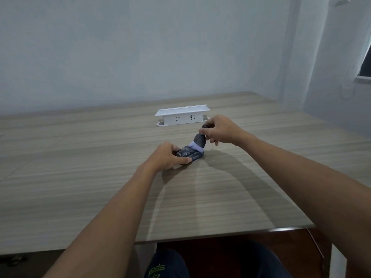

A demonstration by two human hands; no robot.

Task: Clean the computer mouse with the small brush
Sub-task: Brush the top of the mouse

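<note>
A dark computer mouse [190, 154] lies on the wooden table [80, 157] near its middle. My left hand [167, 155] grips the mouse from its left side, thumb along the near edge, and covers part of it. My right hand [219, 130] pinches the short dark handle of a small brush [199, 141]. The brush points down and to the left. Its pale bristles rest on the top of the mouse at the right end.
A white socket box [182, 115] with two outlets stands on the table just behind the hands. The table's near edge runs across the bottom, with my legs below it. A wall rises behind and a window corner shows at the right.
</note>
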